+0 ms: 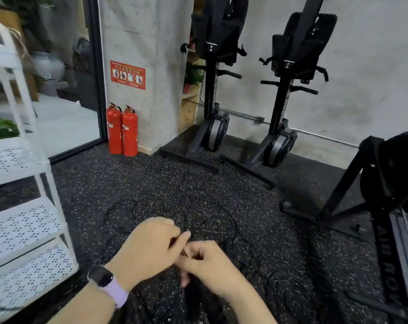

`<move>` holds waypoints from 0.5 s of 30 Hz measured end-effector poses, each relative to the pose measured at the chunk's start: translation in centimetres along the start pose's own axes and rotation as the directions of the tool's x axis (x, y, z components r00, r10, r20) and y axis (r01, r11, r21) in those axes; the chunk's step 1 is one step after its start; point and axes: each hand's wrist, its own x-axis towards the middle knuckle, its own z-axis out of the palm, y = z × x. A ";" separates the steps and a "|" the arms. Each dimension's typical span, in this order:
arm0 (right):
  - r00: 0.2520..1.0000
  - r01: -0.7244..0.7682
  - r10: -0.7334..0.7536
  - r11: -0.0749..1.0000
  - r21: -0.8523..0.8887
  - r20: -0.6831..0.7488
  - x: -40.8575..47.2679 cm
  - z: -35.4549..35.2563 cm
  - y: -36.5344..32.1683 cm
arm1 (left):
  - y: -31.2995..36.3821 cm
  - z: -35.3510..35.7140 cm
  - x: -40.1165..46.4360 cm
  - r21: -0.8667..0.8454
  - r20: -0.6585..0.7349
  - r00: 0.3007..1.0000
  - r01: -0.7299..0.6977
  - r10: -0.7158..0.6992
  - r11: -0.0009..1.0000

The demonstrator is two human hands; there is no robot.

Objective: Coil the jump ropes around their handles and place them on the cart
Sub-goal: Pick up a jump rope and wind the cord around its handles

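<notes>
left grip (151,244): i pinch the rope (224,220) to feed a turn.
right grip (207,260): curled round something dark, likely a handle.
cart (25,220): beside me, no rope on it.

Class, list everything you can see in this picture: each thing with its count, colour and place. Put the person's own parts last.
Jump ropes: count unclear, black, loose on the floor ahead of the hands.
Cart: one, white, perforated shelves, left.
Fire extinguishers: two, red, against the pillar.
Safety sign: one, red, on the pillar.
Rowing machines: two, black, upright against the wall; a third machine right.
Floor: black, speckled.
Watch: one, lilac strap, left wrist.
Left hand: pinching rope.
Right hand: gripping rope.
</notes>
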 end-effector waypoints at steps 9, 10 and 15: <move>0.998 0.026 -0.033 0.987 0.161 0.044 2.2 -0.8 0.0 | -1.1 -2.1 2.3 -0.225 -0.131 0.974 0.154 -0.187 0.962; 0.998 -0.009 -0.005 0.974 0.225 0.063 2.4 -0.6 0.3 | -1.3 -2.2 2.4 -0.256 -0.141 0.967 0.171 -0.212 0.951; 0.974 -0.167 0.058 0.838 0.520 0.219 2.9 0.7 1.1 | -2.5 -2.3 2.7 -0.341 -0.122 0.942 0.256 -0.312 0.905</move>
